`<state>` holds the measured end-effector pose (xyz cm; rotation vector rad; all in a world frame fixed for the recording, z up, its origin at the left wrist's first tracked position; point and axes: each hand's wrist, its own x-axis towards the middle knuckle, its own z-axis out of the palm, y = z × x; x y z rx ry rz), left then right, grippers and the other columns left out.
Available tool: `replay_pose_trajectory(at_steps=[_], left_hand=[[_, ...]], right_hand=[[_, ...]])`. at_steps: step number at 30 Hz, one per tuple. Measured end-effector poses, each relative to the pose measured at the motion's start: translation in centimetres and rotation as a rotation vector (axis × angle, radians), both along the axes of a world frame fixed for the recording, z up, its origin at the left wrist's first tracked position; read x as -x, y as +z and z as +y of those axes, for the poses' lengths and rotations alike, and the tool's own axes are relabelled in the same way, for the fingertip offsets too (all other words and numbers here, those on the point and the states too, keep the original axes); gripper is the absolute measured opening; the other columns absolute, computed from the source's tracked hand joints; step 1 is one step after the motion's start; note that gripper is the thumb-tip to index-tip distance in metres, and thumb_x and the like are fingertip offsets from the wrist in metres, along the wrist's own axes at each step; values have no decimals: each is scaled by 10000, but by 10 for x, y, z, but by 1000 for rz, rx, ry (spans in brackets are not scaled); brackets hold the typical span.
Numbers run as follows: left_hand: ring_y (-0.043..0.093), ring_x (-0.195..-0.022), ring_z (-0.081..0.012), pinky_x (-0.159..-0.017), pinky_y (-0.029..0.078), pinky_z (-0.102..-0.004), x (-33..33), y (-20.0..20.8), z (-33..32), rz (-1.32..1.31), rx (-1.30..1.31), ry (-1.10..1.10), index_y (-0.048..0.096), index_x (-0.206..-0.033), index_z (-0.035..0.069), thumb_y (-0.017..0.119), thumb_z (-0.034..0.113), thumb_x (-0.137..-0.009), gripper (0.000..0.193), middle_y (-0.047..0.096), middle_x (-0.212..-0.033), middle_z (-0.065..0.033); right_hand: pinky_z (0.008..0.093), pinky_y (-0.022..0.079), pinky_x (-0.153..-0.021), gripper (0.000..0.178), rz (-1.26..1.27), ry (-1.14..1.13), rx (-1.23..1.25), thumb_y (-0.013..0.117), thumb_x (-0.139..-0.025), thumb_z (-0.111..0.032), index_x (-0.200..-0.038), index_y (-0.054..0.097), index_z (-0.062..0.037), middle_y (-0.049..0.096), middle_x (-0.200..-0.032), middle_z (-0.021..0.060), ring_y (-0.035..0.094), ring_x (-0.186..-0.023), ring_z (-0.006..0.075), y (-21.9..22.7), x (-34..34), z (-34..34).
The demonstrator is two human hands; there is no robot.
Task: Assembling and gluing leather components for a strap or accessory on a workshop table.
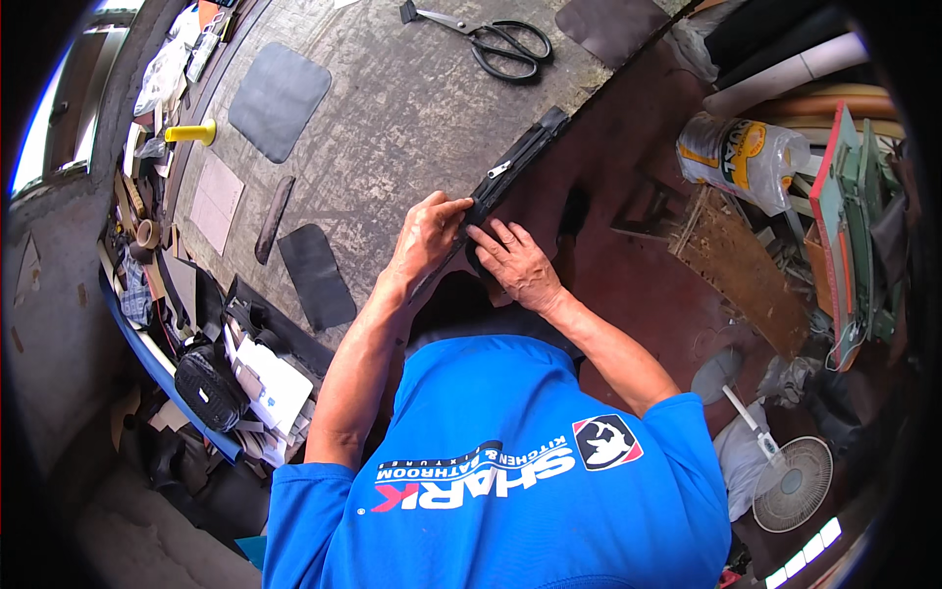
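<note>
A long black zippered piece (512, 165) lies along the table's right edge, with a silver zipper pull on its upper side. My left hand (430, 236) is closed on its near end, thumb and fingers pressed together at the edge. Just to the right, my right hand (520, 265) grips the same end from the side, fingertips against the black material. What lies beneath my fingers is hidden. Beyond the piece, black-handled scissors (510, 49) rest on the worn table (383, 128).
Dark cut pieces (280, 101) and a slim dark tool (275, 220) lie on the table. A yellow spool-like thing (191, 133) stands at its left edge. Clutter, boards (741, 265) and a fan (793, 484) crowd the right side. A black bag (209, 385) sits at left.
</note>
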<state>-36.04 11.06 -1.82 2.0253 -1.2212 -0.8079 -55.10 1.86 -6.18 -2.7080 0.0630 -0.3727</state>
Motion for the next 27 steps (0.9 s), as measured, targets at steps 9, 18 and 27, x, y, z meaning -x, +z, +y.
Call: replay_pose_trajectory(at_steps=[9,18,27], left_hand=[[613,-637,-161,-594,474,-297,3,-3,0,34,-1,29,682,-1104,25,591,-12,-877,248,563,-771,-90],[613,-681,-163,-642,500,-293,13,-5,1,67,131,317,630,-1080,20,607,13,-869,212,620,-807,-90],[630,-915,-373,-774,518,-430,16,54,-3,-230,268,174,527,-1180,33,609,23,-845,345,627,-987,-191]], right_hand=[[492,370,-1053,260,1,-124,77,540,-864,-159,-1114,572,-95,456,-1451,35,435,-1317,320,1,1,-13],[449,395,-1024,316,-80,-399,42,566,-865,-59,-1177,537,-19,456,-1421,152,457,-1296,332,24,-9,-47],[471,380,-1043,414,91,280,-236,630,-821,-73,-1221,528,-44,401,-1451,162,529,-1185,350,90,-105,-89]])
